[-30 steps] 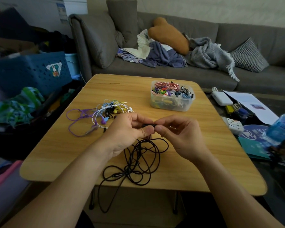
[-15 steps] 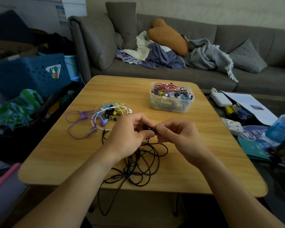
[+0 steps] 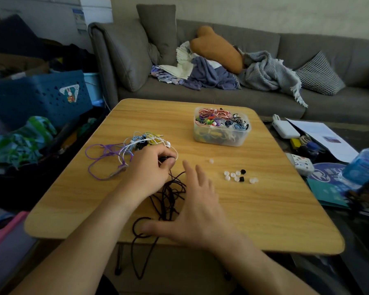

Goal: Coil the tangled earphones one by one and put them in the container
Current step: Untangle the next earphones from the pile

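Observation:
A black earphone cable (image 3: pixel 168 194) lies in loose loops on the wooden table (image 3: pixel 254 213), one strand hanging over the near edge. My left hand (image 3: pixel 151 167) pinches the cable's black earbud end between thumb and fingers. My right hand (image 3: pixel 198 211) hovers flat and spread over the black loops, holding nothing. A tangle of purple, white, blue and yellow earphones (image 3: pixel 128 152) sits just left of my left hand. The clear plastic container (image 3: pixel 221 139), filled with coiled earphones, stands at the table's far middle.
Several small white and black ear tips (image 3: pixel 239 176) are scattered right of my hands. A grey sofa (image 3: pixel 243 96) with clothes runs behind the table. Blue crates (image 3: pixel 36 96) stand left. Papers, a charger and a water bottle (image 3: pixel 362 165) lie to the right.
My right hand let go of the earbud end and spread open over the cable. My left hand moved left and away with the end. The view shifted, revealing the ear tips.

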A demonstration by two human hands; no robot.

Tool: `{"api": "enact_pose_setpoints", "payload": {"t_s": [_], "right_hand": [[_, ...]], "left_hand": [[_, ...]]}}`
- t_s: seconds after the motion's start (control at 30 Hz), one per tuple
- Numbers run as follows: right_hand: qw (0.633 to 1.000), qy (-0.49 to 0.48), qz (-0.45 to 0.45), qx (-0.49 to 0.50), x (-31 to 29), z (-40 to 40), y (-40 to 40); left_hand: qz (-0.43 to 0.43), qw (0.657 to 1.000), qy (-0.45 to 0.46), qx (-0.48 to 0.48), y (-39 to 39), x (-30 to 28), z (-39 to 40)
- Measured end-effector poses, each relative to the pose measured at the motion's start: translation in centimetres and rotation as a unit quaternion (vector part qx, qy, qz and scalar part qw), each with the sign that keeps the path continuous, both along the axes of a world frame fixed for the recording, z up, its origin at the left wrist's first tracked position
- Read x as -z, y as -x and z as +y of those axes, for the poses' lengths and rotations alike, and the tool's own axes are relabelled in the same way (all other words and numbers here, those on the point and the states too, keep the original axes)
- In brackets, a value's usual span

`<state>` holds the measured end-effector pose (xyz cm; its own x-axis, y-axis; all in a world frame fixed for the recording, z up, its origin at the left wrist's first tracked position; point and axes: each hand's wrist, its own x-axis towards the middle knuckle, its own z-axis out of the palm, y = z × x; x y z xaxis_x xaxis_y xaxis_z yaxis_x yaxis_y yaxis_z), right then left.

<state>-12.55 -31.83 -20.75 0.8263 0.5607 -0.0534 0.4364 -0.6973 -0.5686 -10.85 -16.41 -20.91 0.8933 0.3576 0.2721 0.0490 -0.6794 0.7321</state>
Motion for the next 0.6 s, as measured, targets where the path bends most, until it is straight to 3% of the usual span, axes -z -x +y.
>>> {"api": "enact_pose_setpoints", "payload": {"t_s": [0.13, 0.27, 0.6], "right_hand": [[0.997, 0.042, -0.049, -0.038, 1.0, 0.8, -0.3], [0.993, 0.004, -0.097, -0.063, 0.7, 0.4, -1.5], [0.99, -0.057, -0.131, 0.004, 1.5, 0.2, -4.1]], "left_hand": [[0.04, 0.997, -0.069, -0.021, 0.6, -0.3, 0.8], [0.091, 0.991, -0.099, -0.022, 1.0, -0.4, 1.3], [0.143, 0.988, -0.055, 0.012, 1.2, -0.5, 1.0]]}}
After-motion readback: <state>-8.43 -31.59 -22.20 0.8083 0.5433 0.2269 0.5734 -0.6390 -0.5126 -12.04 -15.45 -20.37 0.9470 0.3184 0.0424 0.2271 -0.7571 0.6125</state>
